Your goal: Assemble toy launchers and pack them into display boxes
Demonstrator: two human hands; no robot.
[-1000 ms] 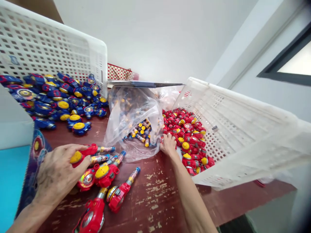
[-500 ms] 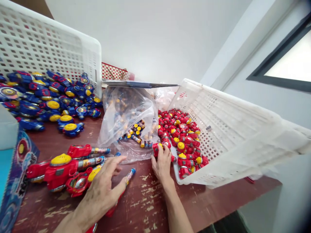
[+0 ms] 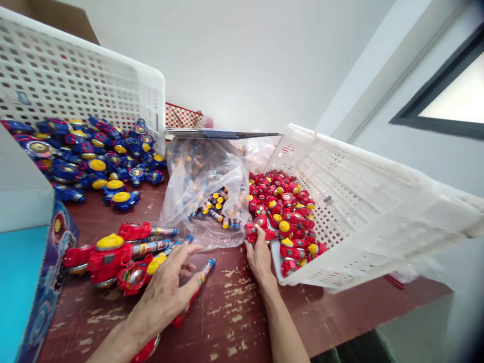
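Observation:
My right hand [image 3: 260,257] is closed on a red toy launcher [image 3: 251,232] at the near left corner of the tipped white crate. My left hand [image 3: 172,285] has its thumb and fingers apart, with nothing held that I can see. It is over the table beside a group of red toys [image 3: 109,259] with printed tubes in their ends. Another red toy with a blue-tipped tube [image 3: 207,271] lies partly hidden under the left thumb. Between the hands and a little beyond them, a clear plastic bag [image 3: 181,201] holds many small printed tubes [image 3: 215,216] with yellow or blue ends.
The white crate [image 3: 363,201] at right lies on its side, spilling red toys [image 3: 293,219]. Another white crate [image 3: 94,75] at left holds blue toys [image 3: 98,164], some spilling onto the brown table [image 3: 227,302]. A printed box [image 3: 62,242] with a light-blue inside stands at near left.
The view has shifted slightly left. My right hand has taken the red toy in its fingers and turned it a little. My left hand stays spread in nearly the same place.

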